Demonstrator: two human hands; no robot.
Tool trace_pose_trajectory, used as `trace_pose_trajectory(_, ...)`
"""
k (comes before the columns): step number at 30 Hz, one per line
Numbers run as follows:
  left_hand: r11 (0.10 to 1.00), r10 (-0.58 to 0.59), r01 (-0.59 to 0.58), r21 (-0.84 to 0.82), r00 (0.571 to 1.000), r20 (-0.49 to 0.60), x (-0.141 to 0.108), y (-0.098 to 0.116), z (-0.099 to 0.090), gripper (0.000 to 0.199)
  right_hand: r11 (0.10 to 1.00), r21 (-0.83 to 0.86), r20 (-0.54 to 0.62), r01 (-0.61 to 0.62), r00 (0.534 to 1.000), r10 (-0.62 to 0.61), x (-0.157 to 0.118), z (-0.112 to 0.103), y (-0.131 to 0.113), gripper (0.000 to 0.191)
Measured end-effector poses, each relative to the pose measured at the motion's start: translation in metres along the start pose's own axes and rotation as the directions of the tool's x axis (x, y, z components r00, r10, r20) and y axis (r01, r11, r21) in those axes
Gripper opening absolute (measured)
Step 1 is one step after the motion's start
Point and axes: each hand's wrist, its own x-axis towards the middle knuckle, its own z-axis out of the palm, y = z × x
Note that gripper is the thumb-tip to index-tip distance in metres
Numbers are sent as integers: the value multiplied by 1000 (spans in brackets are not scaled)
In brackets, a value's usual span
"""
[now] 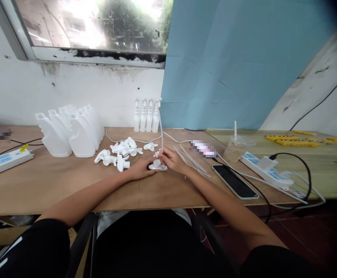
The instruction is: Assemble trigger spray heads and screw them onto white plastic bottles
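My left hand (143, 168) rests on the table, closed around a white trigger spray head (158, 166) that lies on its side. My right hand (171, 160) pinches a thin translucent tube (161, 133) just above the spray head; the tube stands upright. Whether its lower end is inside the spray head cannot be made out. A pile of loose white spray heads (127, 146) lies just beyond my left hand. To the right of my right hand, several loose tubes (193, 161) lie on the tabletop.
White empty-looking bottles (83, 135) stand grouped at the left. Several bottles with spray heads (146, 117) line the wall. Right of me are a phone (234, 181), a power strip (265, 170), cables and a plastic cup (233, 148). Another power strip (6, 162) sits far left.
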Motion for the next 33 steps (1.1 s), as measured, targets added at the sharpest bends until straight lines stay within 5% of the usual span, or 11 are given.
trace_pose_trajectory(11, 1000, 8, -8, 5, 1000, 6, 0, -2, 1, 48, 997, 59, -25, -52, 998, 54, 5, 1, 0, 31)
trace_pose_trajectory(17, 999, -31, 31, 17, 1000, -4, 1, -5, 4, 53, 995, -96, -38, -15, 999, 12, 11, 1, 7, 27)
trace_pose_trajectory(26, 1000, -22, 23, 15, 999, -29, 3, -13, 9, 32, 977, -214, 19, -8, 1000, 13, 9, 8, 12, 21)
trace_pose_trajectory(33, 993, -70, 62, -100, 994, -80, 0, -4, 5, 39, 997, -75, -44, 16, 999, -19, 9, 3, 14, 20)
